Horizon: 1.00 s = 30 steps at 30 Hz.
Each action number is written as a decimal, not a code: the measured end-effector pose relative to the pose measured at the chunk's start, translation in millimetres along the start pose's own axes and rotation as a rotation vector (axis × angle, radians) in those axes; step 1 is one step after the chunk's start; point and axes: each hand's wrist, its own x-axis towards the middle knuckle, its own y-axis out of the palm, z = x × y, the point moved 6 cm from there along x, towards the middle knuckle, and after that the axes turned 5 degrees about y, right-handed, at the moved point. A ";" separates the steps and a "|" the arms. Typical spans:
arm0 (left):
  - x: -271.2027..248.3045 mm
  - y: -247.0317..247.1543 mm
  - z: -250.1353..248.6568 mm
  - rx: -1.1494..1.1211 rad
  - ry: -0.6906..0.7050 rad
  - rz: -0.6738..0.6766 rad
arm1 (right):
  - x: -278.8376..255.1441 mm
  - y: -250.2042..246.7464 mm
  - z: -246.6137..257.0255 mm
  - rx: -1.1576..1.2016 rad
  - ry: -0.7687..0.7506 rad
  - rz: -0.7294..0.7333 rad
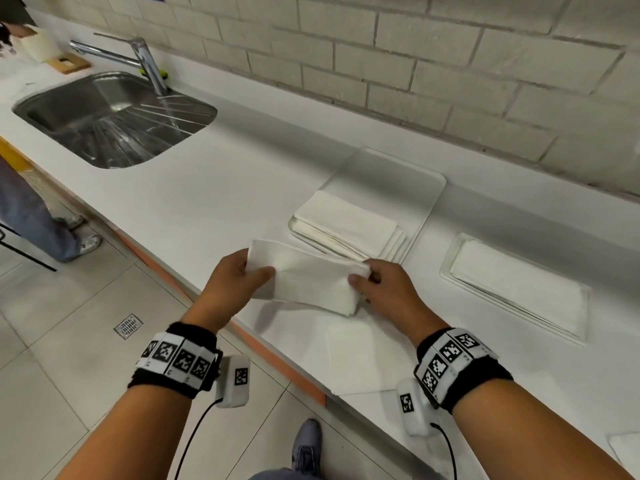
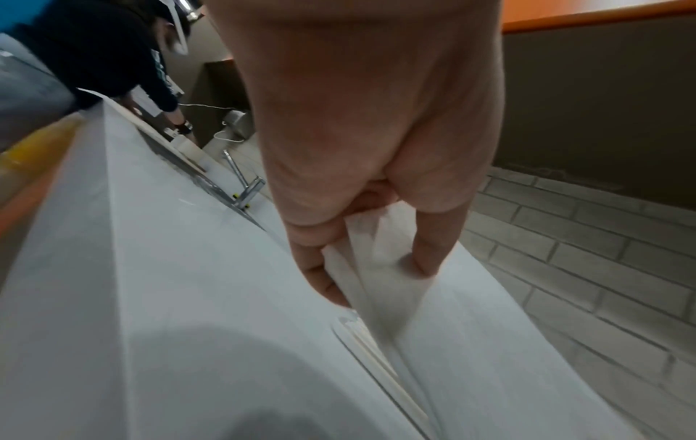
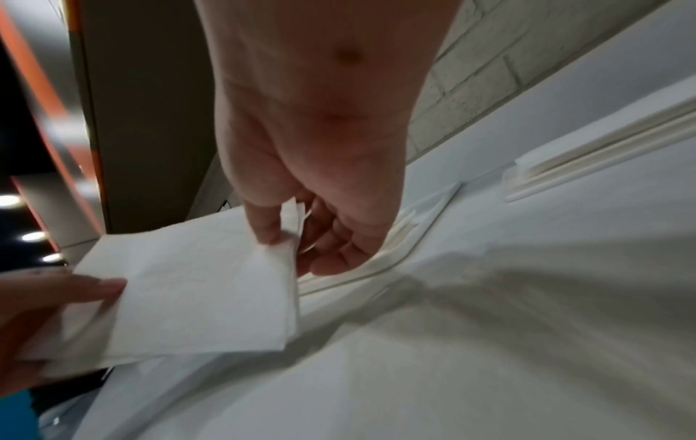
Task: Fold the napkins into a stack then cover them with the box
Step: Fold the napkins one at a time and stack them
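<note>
The head view looks steeply down from above onto the worktop (image 1: 214,188), both forearms reaching in from below. Each wrist view sits close behind its own hand, looking along the fingers — very near. All three share the held napkin (image 1: 308,282) and the worktop.

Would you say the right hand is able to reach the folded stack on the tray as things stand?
Probably yes: the right hand is just in front of the stack with nothing between, though it grips the napkin together with the left hand.

No readable text or labels.
</note>
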 end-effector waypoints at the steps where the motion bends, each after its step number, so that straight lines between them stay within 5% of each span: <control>1: -2.3 -1.2 3.3 -0.044 -0.006 -0.038 | 2.1 1.0 2.4 0.035 -0.007 -0.021; 7: -15.9 5.3 17.9 -0.215 -0.033 -0.175 | 8.5 4.7 13.3 -0.031 -0.093 -0.061; 16: -23.4 16.7 37.9 -0.229 -0.011 -0.194 | 6.5 2.8 14.6 -0.196 -0.233 -0.149; 30: -25.5 28.2 48.6 -0.046 0.008 -0.126 | 16.0 10.4 -10.3 -0.249 -0.082 -0.102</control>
